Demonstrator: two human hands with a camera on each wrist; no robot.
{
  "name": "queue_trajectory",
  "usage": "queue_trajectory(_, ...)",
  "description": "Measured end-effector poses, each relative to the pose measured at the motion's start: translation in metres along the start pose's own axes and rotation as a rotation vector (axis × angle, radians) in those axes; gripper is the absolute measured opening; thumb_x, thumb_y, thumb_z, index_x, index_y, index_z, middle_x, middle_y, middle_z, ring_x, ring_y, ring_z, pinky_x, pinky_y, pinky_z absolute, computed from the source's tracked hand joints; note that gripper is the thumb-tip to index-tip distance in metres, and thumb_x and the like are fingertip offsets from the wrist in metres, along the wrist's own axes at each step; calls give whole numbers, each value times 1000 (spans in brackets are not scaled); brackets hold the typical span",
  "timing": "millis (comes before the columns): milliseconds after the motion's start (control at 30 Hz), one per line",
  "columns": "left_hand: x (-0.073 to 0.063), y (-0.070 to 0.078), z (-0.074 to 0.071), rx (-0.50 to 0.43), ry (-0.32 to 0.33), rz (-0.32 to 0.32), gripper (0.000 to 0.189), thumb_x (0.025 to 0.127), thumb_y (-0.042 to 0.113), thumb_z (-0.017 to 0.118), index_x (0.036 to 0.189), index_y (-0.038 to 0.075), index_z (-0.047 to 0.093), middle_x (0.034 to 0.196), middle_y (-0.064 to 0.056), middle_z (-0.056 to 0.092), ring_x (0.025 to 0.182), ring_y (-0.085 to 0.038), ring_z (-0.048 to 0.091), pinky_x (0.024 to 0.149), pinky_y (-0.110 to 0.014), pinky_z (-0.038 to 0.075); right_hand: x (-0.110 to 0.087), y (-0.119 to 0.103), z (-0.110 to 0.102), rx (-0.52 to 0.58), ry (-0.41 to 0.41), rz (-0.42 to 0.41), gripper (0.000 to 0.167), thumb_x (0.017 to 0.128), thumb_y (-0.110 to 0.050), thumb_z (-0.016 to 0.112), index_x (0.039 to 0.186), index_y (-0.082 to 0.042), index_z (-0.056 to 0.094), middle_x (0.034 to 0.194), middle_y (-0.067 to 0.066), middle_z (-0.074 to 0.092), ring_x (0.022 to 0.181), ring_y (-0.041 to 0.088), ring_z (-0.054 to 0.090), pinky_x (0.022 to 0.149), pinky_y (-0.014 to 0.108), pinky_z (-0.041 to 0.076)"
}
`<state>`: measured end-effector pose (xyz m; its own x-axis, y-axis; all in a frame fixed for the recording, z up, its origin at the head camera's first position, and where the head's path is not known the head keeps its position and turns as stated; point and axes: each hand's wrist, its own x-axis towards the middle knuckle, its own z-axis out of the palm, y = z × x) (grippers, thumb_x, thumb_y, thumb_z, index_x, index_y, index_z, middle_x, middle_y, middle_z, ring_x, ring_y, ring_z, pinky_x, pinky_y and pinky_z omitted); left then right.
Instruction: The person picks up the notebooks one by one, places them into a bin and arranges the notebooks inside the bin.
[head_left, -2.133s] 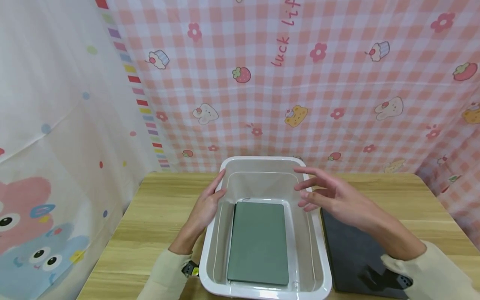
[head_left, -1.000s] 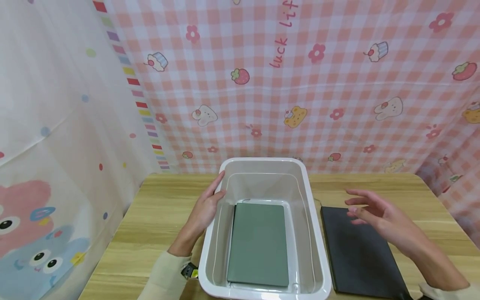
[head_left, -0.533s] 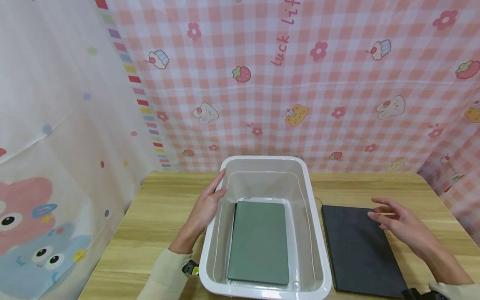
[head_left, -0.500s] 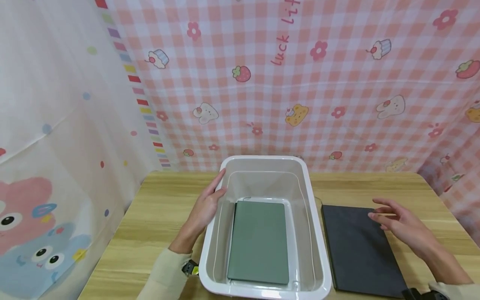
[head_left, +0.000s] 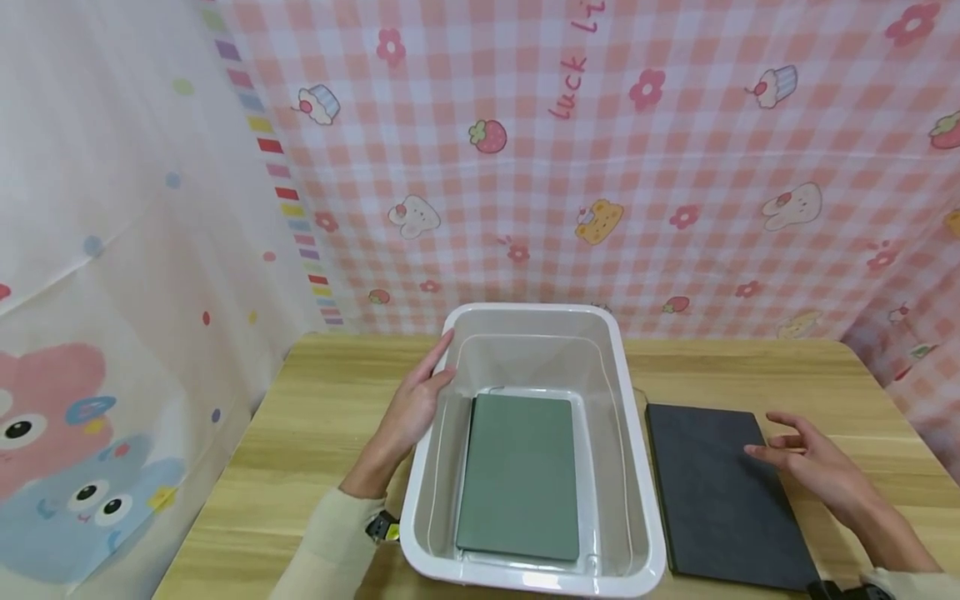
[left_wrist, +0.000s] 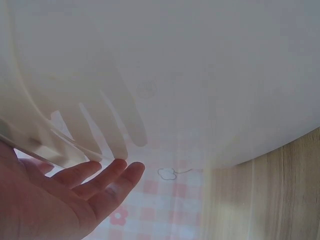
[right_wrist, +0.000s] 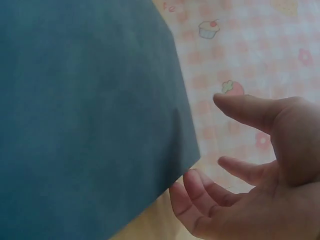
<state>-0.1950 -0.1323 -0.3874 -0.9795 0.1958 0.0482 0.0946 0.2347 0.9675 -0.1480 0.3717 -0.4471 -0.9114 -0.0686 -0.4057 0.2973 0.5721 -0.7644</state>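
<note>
In the head view, a pale plastic tub (head_left: 647, 500) stands in the middle of the table. My left hand (head_left: 412, 408) holds its left rim, thumb over the edge and fingers along the outer wall; the left wrist view shows those fingers (left_wrist: 107, 185) against the translucent side. Inside the tub lies a green hardcover book (head_left: 519, 475), with a dark edge showing along its left side. To the tub's right lies a black hardcover book (head_left: 727, 492). My right hand (head_left: 817, 467) is at that book's right edge, fingertips touching or nearly touching it, thumb raised over the cover.
The wooden table (head_left: 322, 433) runs back to a pink checked cloth (head_left: 525, 192). A white cloth (head_left: 165, 250) with cartoon prints hangs at the left. A thin thread-like line lies between the tub and the black book.
My right hand has moved from above the tub's right rim rightward and down to the black book's right edge. The left hand has stayed on the rim. The view has tilted slightly.
</note>
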Motion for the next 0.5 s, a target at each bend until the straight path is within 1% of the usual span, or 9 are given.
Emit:
queue_trajectory(100,0,-1,-1,-1,-1,-9,53,106,22,40,157,26,29,163,6,23,148,-16,20,120,-45,20,1,8,1,14,-34,18,95,101,-42,55,153,10,-5,141,42,22,122,52,44,88,49,51)
queue_trajectory(133,-1,-1,-1,-2,-2,-12,53,106,22,40,157,27,28,162,6,23,148,-16,21,120,-45,21,1,11,2,23,-46,20,95,101,-41,56,153,10,-5,141,41,23,121,50,45,88,48,51)
queue_trajectory(200,-1,0,-1,3,0,-15,52,106,23,40,157,28,29,162,7,23,148,-16,22,120,-44,22,1,17,2,27,-59,15,94,101,-40,56,153,10,-5,137,37,28,118,43,47,87,42,51)
queue_trajectory(233,-1,0,-1,3,-1,-16,52,106,23,40,157,28,28,162,7,23,148,-16,22,120,-44,22,0,20,2,27,-61,8,93,101,-39,56,153,9,-5,135,34,30,119,41,46,86,39,51)
queue_trajectory(267,0,1,-1,4,-1,-15,52,106,24,40,157,28,29,162,7,23,148,-15,22,120,-44,22,0,23,2,25,-60,2,92,101,-38,56,154,8,-4,133,30,33,118,34,47,85,35,51)
queue_trajectory(333,0,1,-1,0,-2,-13,52,106,24,40,157,28,28,162,7,23,148,-15,23,120,-44,22,1,28,2,30,-59,-5,90,101,-37,55,154,7,-3,128,23,36,120,31,43,81,29,50)
queue_trajectory(400,1,1,-2,-16,-7,-15,53,106,23,40,157,28,28,162,7,23,147,-16,24,119,-44,24,2,32,2,23,-51,-7,91,101,-37,56,154,7,-4,123,17,38,117,24,44,78,27,49)
queue_trajectory(467,1,1,-2,-30,-13,-15,53,106,24,41,157,27,28,162,7,22,147,-17,24,119,-44,25,3,34,3,13,-41,-4,92,101,-38,56,155,6,-4,120,15,39,109,17,46,77,27,48)
queue_trajectory(500,1,1,-2,-37,-17,-18,53,106,24,41,157,27,28,163,7,22,147,-17,25,118,-45,26,3,35,4,4,-36,-2,92,101,-39,56,155,6,-5,119,15,39,107,17,47,76,28,48)
